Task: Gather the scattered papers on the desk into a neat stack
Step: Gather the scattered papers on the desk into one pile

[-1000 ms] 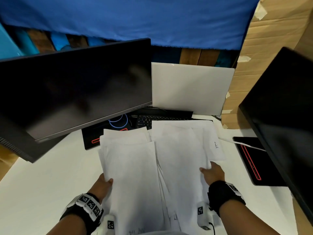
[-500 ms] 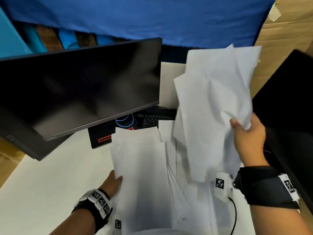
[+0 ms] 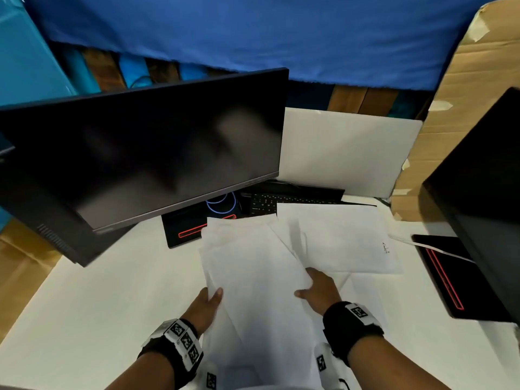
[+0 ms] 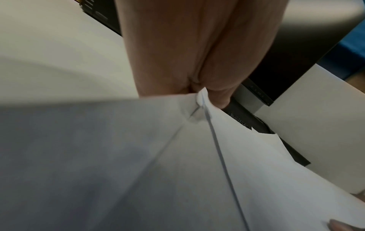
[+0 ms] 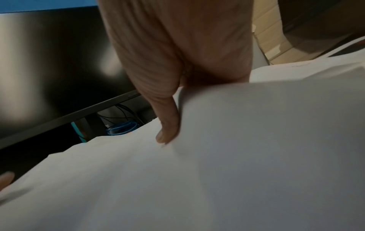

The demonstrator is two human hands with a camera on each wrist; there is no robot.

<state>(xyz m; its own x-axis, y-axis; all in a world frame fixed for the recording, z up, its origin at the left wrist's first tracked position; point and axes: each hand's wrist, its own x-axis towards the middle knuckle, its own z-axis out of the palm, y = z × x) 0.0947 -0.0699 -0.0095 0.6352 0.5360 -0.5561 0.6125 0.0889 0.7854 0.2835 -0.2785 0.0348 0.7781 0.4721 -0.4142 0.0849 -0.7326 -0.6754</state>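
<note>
Both hands pinch the paper stack (image 3: 259,266), left hand (image 3: 206,305) and right hand (image 3: 318,288) at its edges; I'm consolidating, next squaring it and fetching the loose sheets (image 3: 337,237).

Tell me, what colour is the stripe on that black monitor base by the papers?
Red, on the black monitor base; clearest in the head view.

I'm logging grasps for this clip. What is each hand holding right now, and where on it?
Both hold the same pile of papers: the left hand grips its left edge, the right hand its right edge, thumb on top.
</note>
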